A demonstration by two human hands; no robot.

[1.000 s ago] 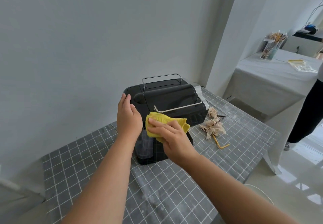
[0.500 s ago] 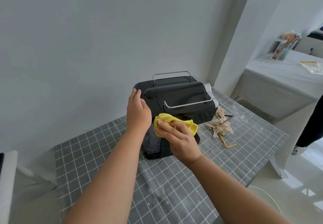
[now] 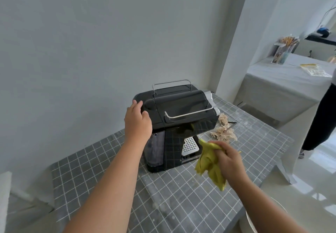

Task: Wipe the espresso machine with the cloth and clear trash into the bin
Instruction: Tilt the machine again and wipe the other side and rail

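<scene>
A black espresso machine point(image 3: 181, 109) with a wire rail on top stands on the grey checked table point(image 3: 112, 160). My left hand point(image 3: 137, 122) rests flat against its left top corner, holding nothing. My right hand point(image 3: 229, 160) grips a crumpled yellow cloth point(image 3: 209, 162), lifted off the machine and hanging just right of the drip tray point(image 3: 190, 145). Crumpled brownish paper trash point(image 3: 223, 132) and a black stick point(image 3: 231, 123) lie on the table right of the machine. A white bin rim point(image 3: 252, 223) shows at the bottom right, below the table edge.
The wall stands close behind the machine. A second covered table point(image 3: 283, 91) at the right holds a clear holder of sticks point(image 3: 283, 51) and a plastic bag point(image 3: 316, 70). A person in dark trousers point(image 3: 321, 120) stands at the far right.
My right hand has pulled the yellow cloth away from the machine's front, down and to the right. My left hand stays on the machine's left corner. The camera has shifted.
</scene>
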